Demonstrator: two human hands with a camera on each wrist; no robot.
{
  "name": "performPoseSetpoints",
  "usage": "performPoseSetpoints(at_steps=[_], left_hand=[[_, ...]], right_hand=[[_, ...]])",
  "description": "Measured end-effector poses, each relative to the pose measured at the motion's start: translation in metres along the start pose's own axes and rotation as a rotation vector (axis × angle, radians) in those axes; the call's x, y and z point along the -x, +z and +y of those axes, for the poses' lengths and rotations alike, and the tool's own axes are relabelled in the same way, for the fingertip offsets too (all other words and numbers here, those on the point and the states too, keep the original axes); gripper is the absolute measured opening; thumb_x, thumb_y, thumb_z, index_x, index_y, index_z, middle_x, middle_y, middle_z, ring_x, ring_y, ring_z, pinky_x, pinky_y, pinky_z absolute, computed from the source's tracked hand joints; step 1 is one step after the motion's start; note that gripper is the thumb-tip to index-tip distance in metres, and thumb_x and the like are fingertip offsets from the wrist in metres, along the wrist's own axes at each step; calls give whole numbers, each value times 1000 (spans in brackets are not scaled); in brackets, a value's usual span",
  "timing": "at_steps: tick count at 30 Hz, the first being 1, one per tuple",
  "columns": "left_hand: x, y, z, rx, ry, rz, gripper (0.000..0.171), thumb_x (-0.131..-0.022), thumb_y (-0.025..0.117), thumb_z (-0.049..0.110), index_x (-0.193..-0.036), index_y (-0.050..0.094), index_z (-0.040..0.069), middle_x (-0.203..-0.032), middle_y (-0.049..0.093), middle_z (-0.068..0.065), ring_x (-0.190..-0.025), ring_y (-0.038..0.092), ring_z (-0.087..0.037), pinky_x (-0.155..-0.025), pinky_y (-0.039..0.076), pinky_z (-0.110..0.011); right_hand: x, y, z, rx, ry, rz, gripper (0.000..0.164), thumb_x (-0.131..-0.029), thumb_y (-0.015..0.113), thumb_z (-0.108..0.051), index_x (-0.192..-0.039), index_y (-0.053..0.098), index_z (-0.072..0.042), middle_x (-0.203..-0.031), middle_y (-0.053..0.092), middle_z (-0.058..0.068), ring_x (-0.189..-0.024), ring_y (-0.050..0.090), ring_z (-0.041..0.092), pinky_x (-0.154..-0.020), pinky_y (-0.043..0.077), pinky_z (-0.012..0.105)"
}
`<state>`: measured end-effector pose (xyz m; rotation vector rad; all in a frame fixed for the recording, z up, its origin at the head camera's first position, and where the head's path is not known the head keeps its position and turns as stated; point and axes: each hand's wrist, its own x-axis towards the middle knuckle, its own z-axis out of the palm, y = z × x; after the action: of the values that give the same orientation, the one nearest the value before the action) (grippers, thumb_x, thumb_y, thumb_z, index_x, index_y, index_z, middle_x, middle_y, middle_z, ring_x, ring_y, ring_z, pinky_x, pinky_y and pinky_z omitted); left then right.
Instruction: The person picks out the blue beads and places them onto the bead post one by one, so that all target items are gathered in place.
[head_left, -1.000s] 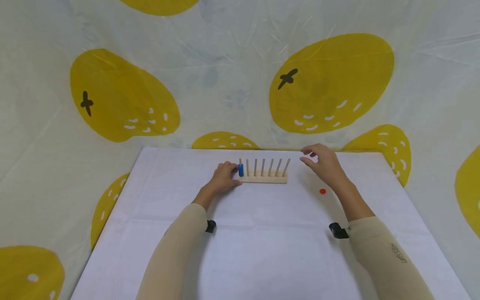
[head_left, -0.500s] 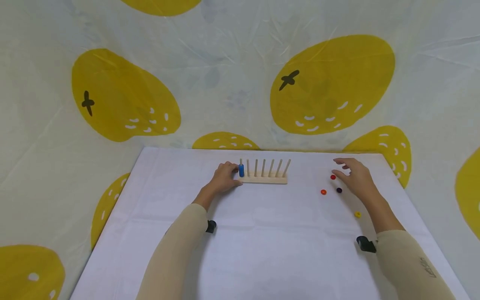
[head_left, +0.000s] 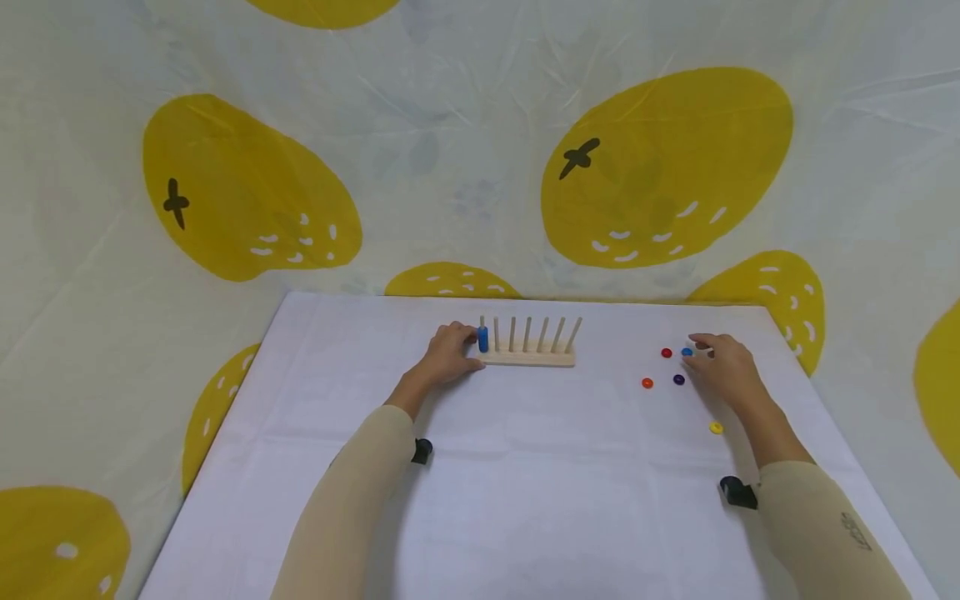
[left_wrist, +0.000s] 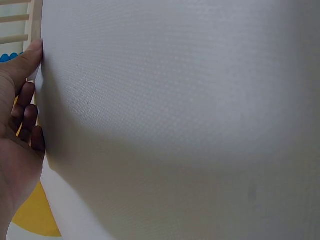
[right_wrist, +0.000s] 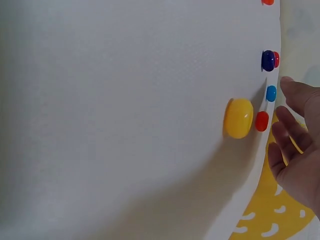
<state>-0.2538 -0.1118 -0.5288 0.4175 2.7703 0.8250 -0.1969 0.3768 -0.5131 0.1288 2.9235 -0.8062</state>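
A wooden peg rack stands upright at the back of the table, with blue beads stacked on its leftmost peg. My left hand grips the rack's left end, thumb on the front of the base; the other fingertips are partly hidden behind it. On the right, my right hand hovers over a loose light-blue bead, thumb and forefinger spread on either side of it. In the right wrist view, that bead lies on the cloth and the fingers hold nothing.
Around the right hand lie a red bead, a dark blue bead, an orange bead and a yellow bead. A white cloth covers the table. Behind it hangs a fruit-patterned curtain.
My right hand has moved right, away from the rack, and lowered to the light-blue bead, uncovering the loose beads along its path. My left hand has stayed on the rack.
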Motion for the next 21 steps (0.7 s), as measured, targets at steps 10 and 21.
performPoseSetpoints(at_steps=[10,21], left_hand=[[-1,-1,-1,-10,8,5,65,-89,83,30,-143,57,6,-134,58,-10,-127,49,-29,-115,39,-44],[-3,3,-4,-24,10,6,66,-88,84,31,-143,58,6,-134,59,-9,-127,49,-28,-115,39,-43]], right_hand=[[-4,4,6,36,-1,17,45,-102,63,-20,-139,55,5,-119,59,28,-105,54,44,-96,48,61],[-4,9,7,40,-12,42,32,-101,64,-17,-124,64,5,-112,57,26,-100,53,42,-91,49,58]])
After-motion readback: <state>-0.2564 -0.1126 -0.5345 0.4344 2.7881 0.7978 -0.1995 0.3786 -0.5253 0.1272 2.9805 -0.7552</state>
